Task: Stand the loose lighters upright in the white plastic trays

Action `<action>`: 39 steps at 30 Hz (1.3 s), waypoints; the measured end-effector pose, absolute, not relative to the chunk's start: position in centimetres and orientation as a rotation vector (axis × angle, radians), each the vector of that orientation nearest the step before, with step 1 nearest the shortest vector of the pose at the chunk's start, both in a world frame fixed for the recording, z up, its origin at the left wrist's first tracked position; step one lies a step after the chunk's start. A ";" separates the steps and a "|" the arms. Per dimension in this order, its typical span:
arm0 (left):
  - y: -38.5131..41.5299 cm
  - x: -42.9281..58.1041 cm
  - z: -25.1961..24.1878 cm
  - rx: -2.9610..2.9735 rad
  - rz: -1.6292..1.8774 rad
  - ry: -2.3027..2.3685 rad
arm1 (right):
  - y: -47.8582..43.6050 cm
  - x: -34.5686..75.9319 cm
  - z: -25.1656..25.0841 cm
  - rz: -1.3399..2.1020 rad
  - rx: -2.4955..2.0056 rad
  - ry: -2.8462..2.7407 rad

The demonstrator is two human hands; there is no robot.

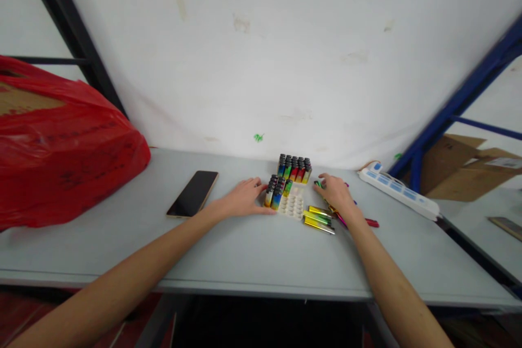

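A white plastic tray [291, 207] with rows of round holes lies on the table, its left part filled with upright lighters [277, 191]. My left hand [247, 197] grips the tray's left end, thumb on the near side and fingers on the far side. To the right of the tray, my right hand [335, 192] is closed with a green lighter [318, 184] at its fingertips. Beneath and beside that hand lie loose lighters in yellow, green and red, partly hidden by it; several shiny yellow and green lighters [318, 219] lie flat near the tray's right edge.
Behind the tray stands a full block of upright lighters [294, 167] with black tops. A black phone [193, 193] lies left of my left hand. A white power strip [398, 191] rests at the right, a red plastic bag [69, 147] at the far left. Cardboard boxes [465, 168] sit beyond the blue frame.
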State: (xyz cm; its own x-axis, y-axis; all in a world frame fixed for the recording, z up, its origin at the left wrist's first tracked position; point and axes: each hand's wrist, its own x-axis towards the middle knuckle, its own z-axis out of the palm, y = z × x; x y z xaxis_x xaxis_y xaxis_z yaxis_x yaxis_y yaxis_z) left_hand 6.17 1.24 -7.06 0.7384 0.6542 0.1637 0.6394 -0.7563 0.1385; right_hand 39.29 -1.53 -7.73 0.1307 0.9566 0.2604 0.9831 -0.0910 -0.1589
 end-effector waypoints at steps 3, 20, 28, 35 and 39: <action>1.4 6.1 -7.3 2.866 0.326 1.053 | -1.4 39.2 -7.9 -0.106 -1.989 -1.878; 1.6 6.1 -7.7 2.891 0.351 1.045 | -3.9 34.1 -4.6 0.827 -1.147 -1.321; 1.6 6.1 -7.7 2.872 0.356 1.043 | -5.1 31.2 -5.4 0.101 -1.432 -1.708; 1.6 6.1 -7.9 2.872 0.377 1.050 | -5.1 30.4 -6.1 0.109 -1.447 -1.697; 1.6 6.1 -7.7 2.886 0.357 1.047 | -5.4 30.4 -5.9 0.135 -1.444 -1.708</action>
State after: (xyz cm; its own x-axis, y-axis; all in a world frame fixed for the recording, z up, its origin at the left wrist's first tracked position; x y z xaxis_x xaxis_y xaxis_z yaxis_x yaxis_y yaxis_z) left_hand 6.09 1.59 -7.72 0.7439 0.6383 0.1982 0.6264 -0.7692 0.1259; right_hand 30.44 -5.35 -5.90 0.0521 0.8433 0.5348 0.7492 0.3211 -0.5793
